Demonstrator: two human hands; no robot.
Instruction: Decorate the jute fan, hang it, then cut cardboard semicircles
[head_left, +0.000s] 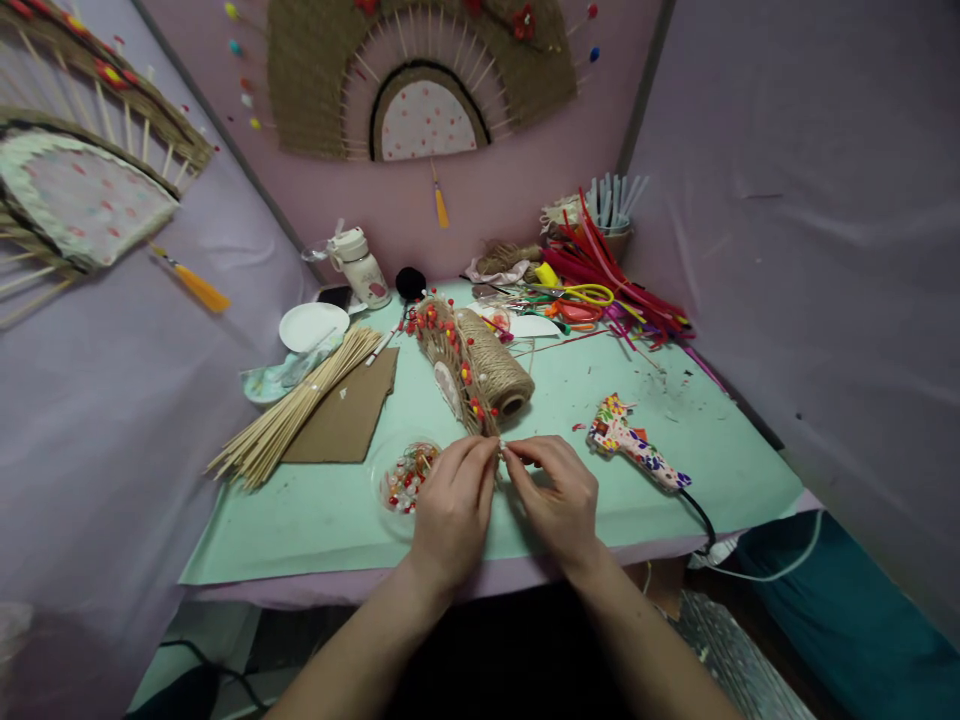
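Observation:
A small burlap fan (pixel 454 365), dotted with red and yellow beads, leans against a roll of twine (pixel 499 360). My left hand (pixel 456 505) is closed in a pinch at the fan's lower end. Its fingertips nearly meet those of my right hand (pixel 559 495), which pinches something tiny and pale that looks like a bead. The exact contact between fingertips and fan is partly hidden. Just left of my left hand sits a clear bowl (pixel 375 470) of red, white and amber beads, partly covered by that hand.
A floral glue gun (pixel 637 445) lies to the right, its cord running over the table edge. Bamboo sticks (pixel 300 405) rest on cardboard (pixel 352 420) at left, near a white plate (pixel 313 327) and a bottle (pixel 361 268). Scissors (pixel 589 293) and red pipe cleaners (pixel 611 265) crowd the back right.

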